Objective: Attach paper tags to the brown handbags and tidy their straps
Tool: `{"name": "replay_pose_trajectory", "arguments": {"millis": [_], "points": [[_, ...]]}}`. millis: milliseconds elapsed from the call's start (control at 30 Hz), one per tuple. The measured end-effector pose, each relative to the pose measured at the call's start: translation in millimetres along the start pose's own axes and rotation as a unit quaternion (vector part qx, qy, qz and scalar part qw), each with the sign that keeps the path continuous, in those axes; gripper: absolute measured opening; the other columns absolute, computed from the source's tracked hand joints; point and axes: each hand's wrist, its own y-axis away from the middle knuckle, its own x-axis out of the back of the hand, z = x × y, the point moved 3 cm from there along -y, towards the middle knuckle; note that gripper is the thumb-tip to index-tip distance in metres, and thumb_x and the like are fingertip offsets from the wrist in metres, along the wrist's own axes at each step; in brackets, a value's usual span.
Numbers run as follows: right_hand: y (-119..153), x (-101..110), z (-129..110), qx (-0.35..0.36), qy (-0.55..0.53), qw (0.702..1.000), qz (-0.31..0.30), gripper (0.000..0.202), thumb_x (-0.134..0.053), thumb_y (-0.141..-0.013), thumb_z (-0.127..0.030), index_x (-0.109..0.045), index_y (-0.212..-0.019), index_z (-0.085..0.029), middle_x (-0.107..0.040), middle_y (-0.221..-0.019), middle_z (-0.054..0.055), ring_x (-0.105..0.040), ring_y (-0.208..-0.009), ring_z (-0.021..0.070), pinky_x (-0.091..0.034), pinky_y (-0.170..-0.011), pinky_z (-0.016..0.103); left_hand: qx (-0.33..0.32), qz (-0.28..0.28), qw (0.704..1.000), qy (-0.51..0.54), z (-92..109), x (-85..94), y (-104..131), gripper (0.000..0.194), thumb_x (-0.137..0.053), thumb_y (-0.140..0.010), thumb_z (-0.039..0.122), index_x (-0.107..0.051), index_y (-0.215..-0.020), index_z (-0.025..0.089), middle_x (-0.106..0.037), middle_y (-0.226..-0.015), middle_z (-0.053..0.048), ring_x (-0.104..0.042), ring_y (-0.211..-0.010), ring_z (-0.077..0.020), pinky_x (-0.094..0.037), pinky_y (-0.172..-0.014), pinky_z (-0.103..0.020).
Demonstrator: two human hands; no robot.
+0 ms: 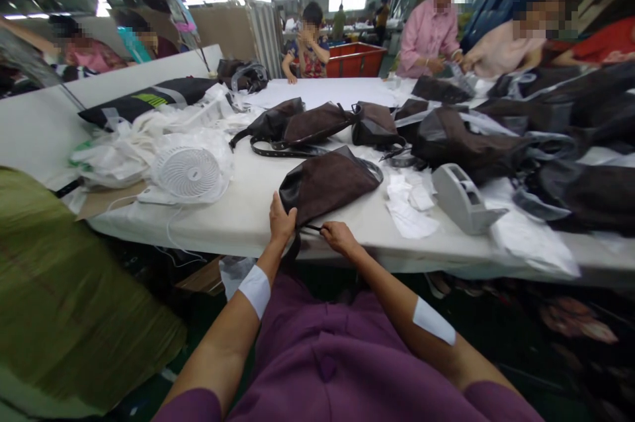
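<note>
A dark brown handbag (332, 185) with black side panels lies on the white table in front of me. My left hand (282, 218) is closed on the bag's near left corner, by the black end panel. From that corner a dark strap (294, 247) hangs over the table edge. My right hand (338, 237) pinches the end of a thin dark strap (312, 229) that runs toward the left hand. Just behind lie more brown bags (317, 123) with a black belt-like strap (278, 149).
A plastic-wrapped white fan (191, 170) stands left on the table (248, 180). To the right are a grey tape dispenser (464, 197), white papers (411, 204) and heaped bags (466, 141). Co-workers (429, 38) stand across the table; an olive cloth-covered pile (64, 296) is at my left.
</note>
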Motion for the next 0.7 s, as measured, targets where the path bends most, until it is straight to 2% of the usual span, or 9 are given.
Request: {"name": "replay_pose_trajectory", "arguments": {"millis": [67, 100, 167, 233, 400, 533, 633, 700], "points": [[1.6, 0.0, 0.0, -0.005, 0.01, 1.0, -0.004, 0.027, -0.044, -0.088, -0.027, -0.069, -0.09, -0.019, -0.069, -0.093, 0.008, -0.06, -0.089, 0.0186, -0.038, -0.074, 0.024, -0.079, 0.013, 0.994, -0.073, 19.8, 5.0, 12.3, 0.062, -0.052, -0.08, 0.02, -0.033, -0.139, 0.01, -0.035, -0.145, -0.021, -0.028, -0.136, -0.03, -0.027, -0.109, -0.048], [2.6, -0.1, -0.4, -0.006, 0.01, 1.0, -0.003, 0.026, -0.045, -0.088, -0.027, -0.069, -0.093, -0.021, -0.069, -0.096, 0.007, -0.061, -0.09, 0.0183, -0.039, -0.074, 0.024, -0.135, -0.012, 0.986, -0.097, 30.1, 5.0, 19.4, 0.055, -0.05, -0.081, 0.018, -0.04, -0.135, 0.012, -0.035, -0.146, -0.018, -0.026, -0.137, -0.0291, -0.025, -0.109, -0.048], [5.5, 0.0, -1.6, -0.01, 0.008, 1.0, 0.01, 0.023, -0.05, -0.087, -0.029, -0.067, -0.101, -0.023, -0.069, -0.1, 0.005, -0.061, -0.092, 0.0181, -0.04, -0.075, 0.024, -0.25, -0.099, 0.954, -0.13, 45.9, 1.4, 33.5, 0.041, -0.045, -0.082, 0.015, -0.055, -0.123, 0.018, -0.04, -0.144, -0.013, -0.026, -0.138, -0.0275, -0.024, -0.109, -0.048], [9.1, 0.0, -3.0, -0.006, 0.013, 0.999, 0.032, 0.025, -0.054, -0.085, -0.031, -0.064, -0.107, -0.023, -0.068, -0.101, 0.005, -0.061, -0.093, 0.0184, -0.041, -0.075, 0.024, -0.32, -0.157, 0.921, -0.159, 49.4, -2.7, 42.9, 0.036, -0.044, -0.082, 0.012, -0.063, -0.111, 0.021, -0.045, -0.141, -0.011, -0.027, -0.137, -0.0281, -0.024, -0.109, -0.05], [13.3, -6.9, -3.0, 0.046, 0.081, 0.994, 0.051, 0.028, -0.042, -0.093, -0.036, -0.064, -0.101, -0.021, -0.065, -0.096, 0.006, -0.061, -0.086, 0.0182, -0.045, -0.072, 0.026, -0.366, -0.157, 0.898, -0.188, 28.0, -19.6, 39.7, 0.024, -0.047, -0.084, 0.017, -0.068, -0.097, 0.021, -0.051, -0.135, -0.013, -0.037, -0.132, -0.0302, -0.027, -0.105, -0.053], [17.9, -3.6, 6.4, 0.048, 0.084, 0.992, 0.078, 0.029, -0.041, -0.093, -0.039, -0.063, -0.099, -0.021, -0.063, -0.093, 0.005, -0.06, -0.08, 0.016, -0.045, -0.069, 0.025, -0.395, -0.143, 0.889, -0.183, 28.5, -38.4, 33.1, 0.02, -0.048, -0.087, 0.023, -0.068, -0.085, 0.022, -0.056, -0.13, -0.011, -0.043, -0.128, -0.029, -0.026, -0.105, -0.052], [28.5, 12.7, 27.9, 0.043, 0.058, 0.988, 0.134, 0.024, -0.046, -0.091, -0.036, -0.064, -0.096, -0.021, -0.062, -0.091, 0.005, -0.058, -0.082, 0.0166, -0.045, -0.072, 0.026, -0.394, -0.133, 0.889, -0.189, 35.0, -49.5, 28.1, 0.021, -0.047, -0.087, 0.02, -0.067, -0.085, 0.023, -0.058, -0.128, -0.009, -0.046, -0.125, -0.0283, -0.025, -0.105, -0.053], [41.4, 29.5, 54.4, 0.044, 0.039, 0.978, 0.199, 0.02, -0.05, -0.09, -0.031, -0.064, -0.097, -0.02, -0.062, -0.093, 0.006, -0.057, -0.089, 0.0181, -0.043, -0.079, 0.028, -0.392, -0.129, 0.89, -0.193, 34.6, -52.2, 25.0, 0.021, -0.047, -0.086, 0.019, -0.067, -0.086, 0.024, -0.058, -0.128, -0.009, -0.047, -0.125, -0.0283, -0.025, -0.104, -0.053]]}}
